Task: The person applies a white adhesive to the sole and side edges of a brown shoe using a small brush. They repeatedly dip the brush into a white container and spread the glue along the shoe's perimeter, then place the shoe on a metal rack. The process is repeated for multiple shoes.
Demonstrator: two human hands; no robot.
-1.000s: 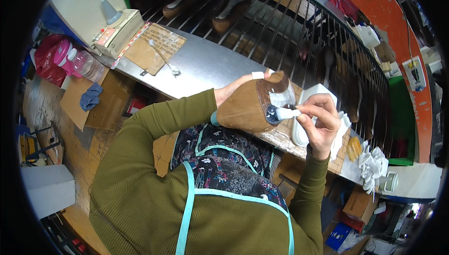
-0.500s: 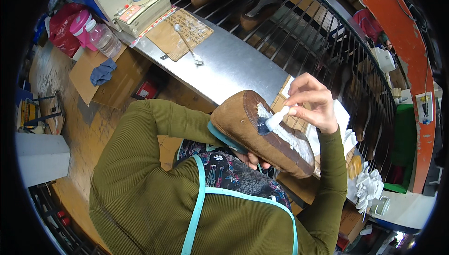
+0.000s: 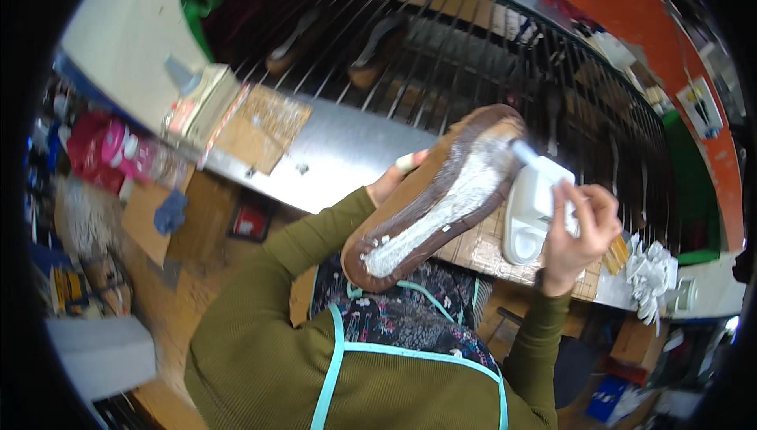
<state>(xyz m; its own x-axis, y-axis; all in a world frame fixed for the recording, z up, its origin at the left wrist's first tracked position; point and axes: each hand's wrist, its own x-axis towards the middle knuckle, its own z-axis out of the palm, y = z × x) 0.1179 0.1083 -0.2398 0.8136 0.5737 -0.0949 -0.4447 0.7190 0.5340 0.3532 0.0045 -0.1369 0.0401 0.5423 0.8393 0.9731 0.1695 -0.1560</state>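
Observation:
My left hand (image 3: 389,180) is closed on the far left side of a brown suede shoe upper (image 3: 419,186), a pale wrap on one finger. The upper's underside faces up, with a rough white strip down its middle and a dark brown margin around it. My right hand (image 3: 582,229), blurred, is closed with its fingers pinched on a short pale-handled brush (image 3: 524,152). Its dark tip is at the toe edge of the upper; I cannot tell if it touches. The handle blends into a white plastic container (image 3: 522,229) standing behind it on the bench.
A metal bench (image 3: 331,130) runs across, bordered by a barred rack (image 3: 441,59) with other shoe uppers on it. A cardboard piece (image 3: 272,122) and a box (image 3: 209,107) lie left. White gloves (image 3: 650,276) sit at right; a bottle (image 3: 167,168) stands at far left.
The upper has turned and risen away from my lap, its white underside now more visible. My left hand has moved to its far side. The brush has moved right to the toe edge.

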